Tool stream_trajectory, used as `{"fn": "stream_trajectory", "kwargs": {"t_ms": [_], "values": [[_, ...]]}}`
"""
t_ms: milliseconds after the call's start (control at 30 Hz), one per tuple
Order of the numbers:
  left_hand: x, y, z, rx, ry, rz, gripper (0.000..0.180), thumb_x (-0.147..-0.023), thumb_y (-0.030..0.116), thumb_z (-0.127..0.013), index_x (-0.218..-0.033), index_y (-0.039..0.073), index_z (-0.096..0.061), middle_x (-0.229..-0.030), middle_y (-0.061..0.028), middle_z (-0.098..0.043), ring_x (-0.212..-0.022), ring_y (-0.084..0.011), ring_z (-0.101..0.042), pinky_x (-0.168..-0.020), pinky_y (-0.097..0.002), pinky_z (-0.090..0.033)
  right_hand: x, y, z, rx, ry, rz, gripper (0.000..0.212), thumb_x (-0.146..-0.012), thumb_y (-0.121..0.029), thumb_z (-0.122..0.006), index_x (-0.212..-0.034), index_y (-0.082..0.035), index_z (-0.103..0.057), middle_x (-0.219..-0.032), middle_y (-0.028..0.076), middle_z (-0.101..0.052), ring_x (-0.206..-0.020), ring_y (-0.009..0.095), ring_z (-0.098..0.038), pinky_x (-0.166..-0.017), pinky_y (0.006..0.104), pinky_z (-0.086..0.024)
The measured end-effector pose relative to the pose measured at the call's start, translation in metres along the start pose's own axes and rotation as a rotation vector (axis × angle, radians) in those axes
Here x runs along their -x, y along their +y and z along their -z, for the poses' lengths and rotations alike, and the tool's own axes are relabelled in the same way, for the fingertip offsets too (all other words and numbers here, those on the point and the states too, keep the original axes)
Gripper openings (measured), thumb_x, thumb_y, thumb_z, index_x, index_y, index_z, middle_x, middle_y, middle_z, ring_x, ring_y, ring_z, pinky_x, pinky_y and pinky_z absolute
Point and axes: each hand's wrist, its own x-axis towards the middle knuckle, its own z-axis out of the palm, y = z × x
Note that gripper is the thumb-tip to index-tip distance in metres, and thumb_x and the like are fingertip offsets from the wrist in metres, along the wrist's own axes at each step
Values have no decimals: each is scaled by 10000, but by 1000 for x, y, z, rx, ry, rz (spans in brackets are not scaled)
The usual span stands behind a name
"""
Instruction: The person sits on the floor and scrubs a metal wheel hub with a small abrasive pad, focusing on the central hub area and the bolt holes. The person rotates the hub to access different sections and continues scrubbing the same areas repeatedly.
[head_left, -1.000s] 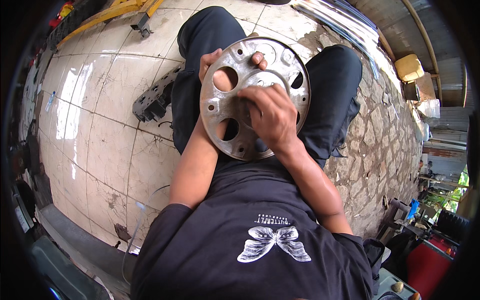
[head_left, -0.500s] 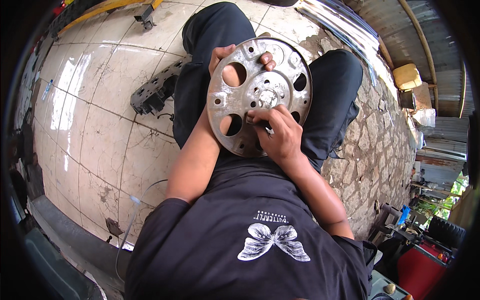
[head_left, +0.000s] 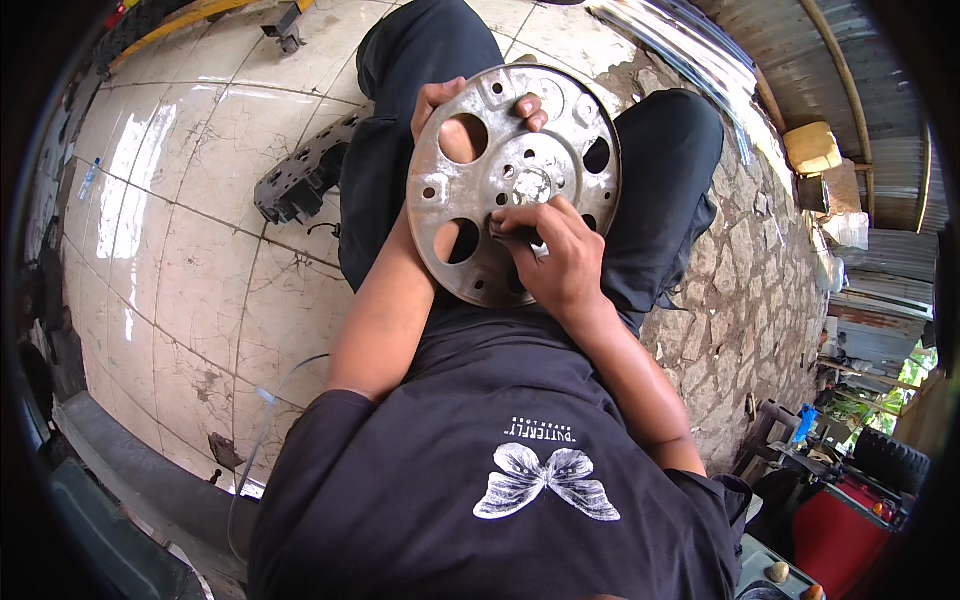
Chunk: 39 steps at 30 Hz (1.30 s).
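A round, worn metal flywheel plate (head_left: 470, 190), pierced with large and small holes, is tilted up above my lap between my knees. My left hand (head_left: 437, 104) grips it from behind at the upper left; some of its fingertips come through an upper hole, and most of the palm is hidden. Over the plate's lower middle, my right hand (head_left: 563, 258) is closed in a pinch, fingertips against the metal near the hub. A small dark bit shows at those fingertips, too covered to name. Pale, whitish patches mark the hub and parts of the face.
Beside my left knee, a dark perforated metal part (head_left: 305, 175) lies on the tiled floor (head_left: 190, 260). Stone paving (head_left: 720, 300) runs along my right. Farther right are a yellow jerrycan (head_left: 812, 149) and a red machine (head_left: 845, 530). A thin clear hose (head_left: 262, 430) hangs at lower left.
The plate and both hands sit slightly higher and farther left in the picture, as do my knees. My right fingertips have shifted only a little on the plate; both grips stay the same.
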Motion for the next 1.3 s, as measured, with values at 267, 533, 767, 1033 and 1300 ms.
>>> {"fn": "stream_trajectory", "kwargs": {"t_ms": [267, 533, 767, 1033, 1300], "values": [[-8, 3, 4, 65, -10, 18, 660, -969, 558, -492, -1205, -53, -564, -1061, -182, -617, -1065, -330, -595, -917, -437, -554, -30, 4, -4, 25, 109, -24, 237, -800, 36, -855, -995, -84, -795, -951, 51, -813, -883, 234, -783, -773, 345, -618], [-6, 3, -2, 62, 19, 51, 666, -963, 582, -509, -1126, -54, -614, -1052, -172, -625, -1048, -319, -609, -904, -443, -562, -17, 6, -8, -30, 110, -52, 252, -786, 66, -845, -990, -75, -803, -1001, 23, -841, -882, 200, -777, -792, 321, -622], [-4, 3, -4, 6, 31, 63, 639, -963, 577, -497, -1102, -37, -609, -1039, -152, -617, -1050, -304, -600, -938, -423, -535, -12, 10, -3, -34, 98, -75, 264, -768, 73, -837, -973, -88, -799, -1012, 26, -834, -922, 211, -789, -820, 348, -636], [-9, 3, 2, -4, 7, 20, 606, -986, 543, -480, -1120, -35, -601, -1056, -168, -618, -1057, -318, -586, -932, -422, -536, -26, 9, -6, -31, 95, -27, 290, -777, 50, -797, -1006, -129, -789, -977, 4, -797, -991, 222, -757, -819, 383, -627], [-6, 5, -2, 32, 40, 46, 664, -965, 587, -474, -1097, -52, -592, -1042, -176, -616, -1053, -322, -591, -902, -413, -531, -33, 12, -8, -25, 116, -2, 270, -751, 76, -835, -964, -88, -809, -1010, 5, -840, -988, 203, -788, -817, 329, -633]]}}
